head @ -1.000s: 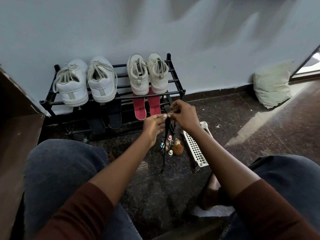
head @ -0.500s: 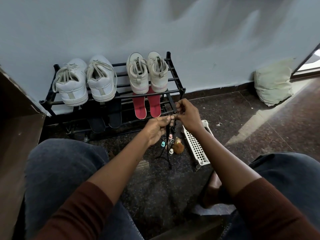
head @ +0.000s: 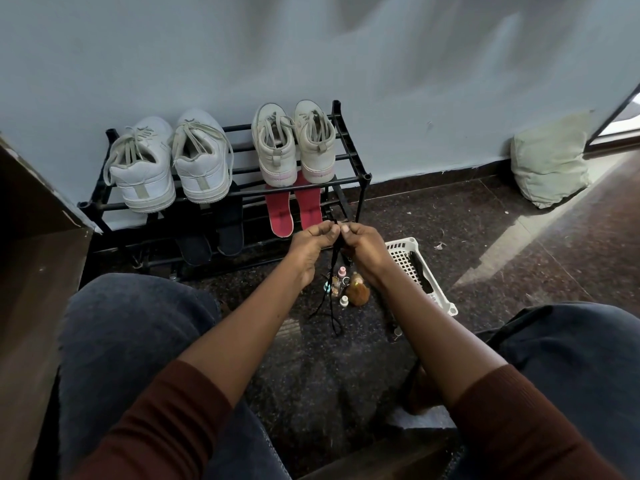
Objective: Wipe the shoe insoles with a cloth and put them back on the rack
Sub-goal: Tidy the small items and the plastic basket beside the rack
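Observation:
Two red insoles [head: 282, 213] lie on the lower shelf of the black metal rack [head: 349, 183], under a beige pair of shoes [head: 294, 143]. Two dark insoles [head: 228, 230] lie under a white pair of sneakers [head: 169, 164]. In front of the rack's right end, my left hand [head: 313, 247] and my right hand [head: 363, 245] meet, both pinching a thin black cord [head: 334, 271] that hangs down to the floor. No cloth is visible.
Small bottles and a brown furry object [head: 358, 289] sit on the dark speckled floor below my hands. A white plastic basket [head: 412, 268] lies to the right. A pale cushion [head: 550, 168] leans on the wall. A brown wooden surface [head: 31, 271] stands left. My knees frame the foreground.
My hands have shifted slightly while working the black cord, and they stay pinched together. The view has tilted a little. The insoles and shoes have not moved.

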Motion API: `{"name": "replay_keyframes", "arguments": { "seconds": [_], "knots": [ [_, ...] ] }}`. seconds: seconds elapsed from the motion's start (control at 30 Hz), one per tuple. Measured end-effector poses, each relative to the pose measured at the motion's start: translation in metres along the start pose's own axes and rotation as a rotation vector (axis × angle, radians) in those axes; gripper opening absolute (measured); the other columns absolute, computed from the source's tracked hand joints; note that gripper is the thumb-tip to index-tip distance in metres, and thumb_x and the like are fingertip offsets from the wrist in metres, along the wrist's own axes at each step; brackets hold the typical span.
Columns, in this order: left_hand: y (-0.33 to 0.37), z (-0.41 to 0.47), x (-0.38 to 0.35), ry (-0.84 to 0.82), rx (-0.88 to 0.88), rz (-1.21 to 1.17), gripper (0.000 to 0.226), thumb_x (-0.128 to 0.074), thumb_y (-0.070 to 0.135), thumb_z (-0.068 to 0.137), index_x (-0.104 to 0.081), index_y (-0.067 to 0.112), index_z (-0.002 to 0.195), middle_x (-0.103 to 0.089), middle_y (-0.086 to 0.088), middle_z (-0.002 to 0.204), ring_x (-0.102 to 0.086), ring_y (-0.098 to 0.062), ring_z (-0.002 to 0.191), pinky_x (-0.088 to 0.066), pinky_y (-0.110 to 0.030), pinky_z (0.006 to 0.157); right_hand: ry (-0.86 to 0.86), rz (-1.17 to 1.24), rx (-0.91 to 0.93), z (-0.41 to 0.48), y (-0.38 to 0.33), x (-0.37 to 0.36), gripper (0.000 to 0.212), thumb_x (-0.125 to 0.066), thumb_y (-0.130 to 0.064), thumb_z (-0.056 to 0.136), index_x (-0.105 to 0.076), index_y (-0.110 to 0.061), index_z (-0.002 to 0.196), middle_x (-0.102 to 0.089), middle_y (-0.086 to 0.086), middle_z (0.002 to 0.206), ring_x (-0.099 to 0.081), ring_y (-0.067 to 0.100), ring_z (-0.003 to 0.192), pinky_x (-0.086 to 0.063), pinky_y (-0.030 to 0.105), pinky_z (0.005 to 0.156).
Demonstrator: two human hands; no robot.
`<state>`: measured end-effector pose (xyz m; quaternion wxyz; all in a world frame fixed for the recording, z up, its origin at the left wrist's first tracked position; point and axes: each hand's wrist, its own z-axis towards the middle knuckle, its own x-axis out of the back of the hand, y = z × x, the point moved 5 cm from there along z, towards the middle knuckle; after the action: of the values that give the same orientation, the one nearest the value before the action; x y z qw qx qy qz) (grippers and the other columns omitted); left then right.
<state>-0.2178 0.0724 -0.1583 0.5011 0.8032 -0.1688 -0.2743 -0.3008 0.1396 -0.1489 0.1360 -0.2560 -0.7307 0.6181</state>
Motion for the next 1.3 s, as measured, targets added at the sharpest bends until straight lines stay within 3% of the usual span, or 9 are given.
{"name": "replay_keyframes", "arguments": {
  "seconds": [0.17,0.27,0.33,0.5,0.63,0.97,1.07,1.17,1.3],
  "knots": [
    [0.003,0.001,0.004,0.027,0.017,-0.115,0.014,-0.05,0.017,0.097,-0.06,0.017,0.088,-0.067,0.01,0.08,-0.059,-0.001,0.061,-0.043,-0.014,0.064,-0.011,-0.099,-0.042,0.0,0.006,0.0,0.029,-0.043,-0.009,0.097,-0.063,-0.007,0.076,-0.051,-0.002,0.058,-0.046,0.006,0.051,-0.039,0.019,0.056],
    [0.001,0.005,0.012,0.057,0.073,-0.303,0.013,-0.043,0.017,0.1,-0.052,0.021,0.091,-0.066,0.006,0.101,-0.063,-0.007,0.081,-0.04,-0.026,0.088,-0.027,-0.134,-0.078,-0.001,0.017,0.008,0.026,-0.045,-0.007,0.096,-0.064,-0.004,0.08,-0.048,-0.002,0.056,-0.04,0.005,0.046,-0.033,0.02,0.052],
    [-0.001,0.007,0.017,0.099,0.1,-0.402,0.02,-0.039,0.013,0.101,-0.05,0.021,0.086,-0.071,0.005,0.083,-0.063,-0.01,0.082,-0.039,-0.036,0.096,0.026,-0.14,-0.104,-0.003,0.024,0.017,0.021,-0.047,-0.004,0.094,-0.065,0.004,0.089,-0.049,-0.001,0.057,-0.04,0.005,0.047,-0.034,0.019,0.053],
    [-0.001,0.011,0.027,0.205,0.073,-0.575,0.028,-0.037,0.008,0.101,-0.048,0.017,0.078,-0.049,0.004,0.062,-0.048,-0.007,0.052,-0.05,-0.032,0.07,0.06,-0.177,-0.171,-0.008,0.035,0.036,0.019,-0.049,0.001,0.092,-0.065,0.009,0.1,-0.056,-0.002,0.055,-0.049,0.001,0.046,-0.041,0.016,0.052],
    [0.0,0.019,0.046,0.285,0.01,-0.538,0.037,-0.03,0.002,0.101,-0.041,0.019,0.07,-0.039,0.004,0.065,-0.035,0.0,0.033,-0.029,-0.014,0.038,0.035,-0.308,-0.167,-0.013,0.033,0.048,0.019,-0.05,0.004,0.09,-0.064,0.002,0.103,-0.063,-0.005,0.056,-0.055,-0.004,0.047,-0.044,0.01,0.052],
    [0.0,0.021,0.081,0.506,-0.031,-0.242,0.017,-0.035,0.005,0.101,-0.044,0.013,0.089,-0.043,-0.001,0.067,-0.034,-0.002,0.037,-0.023,-0.015,0.035,0.116,-0.648,-0.171,-0.014,0.036,0.094,0.014,-0.058,-0.002,0.088,-0.071,-0.002,0.085,-0.056,-0.014,0.056,-0.044,-0.002,0.042,-0.034,0.01,0.046],
    [-0.004,0.022,0.073,0.417,-0.029,0.088,0.015,-0.032,0.011,0.102,-0.032,0.024,0.11,-0.043,0.0,0.069,-0.033,-0.008,0.05,-0.024,-0.02,0.042,0.118,-0.758,-0.133,-0.012,0.03,0.09,0.02,-0.059,-0.007,0.089,-0.07,-0.013,0.073,-0.05,-0.018,0.045,-0.039,-0.001,0.046,-0.03,0.014,0.047],
    [0.0,0.019,0.049,0.166,-0.055,0.418,0.019,-0.024,0.022,0.104,-0.042,0.025,0.111,-0.044,0.002,0.086,-0.039,-0.009,0.066,-0.033,-0.022,0.051,0.075,-0.864,-0.084,-0.007,0.023,0.078,0.017,-0.059,-0.012,0.089,-0.072,-0.006,0.098,-0.067,-0.001,0.074,-0.052,0.006,0.062,-0.037,0.019,0.059],
    [-0.016,0.013,0.017,-0.237,-0.071,0.782,0.038,-0.045,0.04,0.097,-0.056,0.018,0.127,-0.051,-0.004,0.134,-0.046,-0.022,0.124,-0.038,-0.036,0.101,-0.025,-1.013,-0.032,-0.002,0.015,0.053,0.022,-0.058,-0.017,0.09,-0.07,-0.008,0.106,-0.07,0.012,0.105,-0.062,0.022,0.097,-0.038,0.021,0.077]
  ]
}}
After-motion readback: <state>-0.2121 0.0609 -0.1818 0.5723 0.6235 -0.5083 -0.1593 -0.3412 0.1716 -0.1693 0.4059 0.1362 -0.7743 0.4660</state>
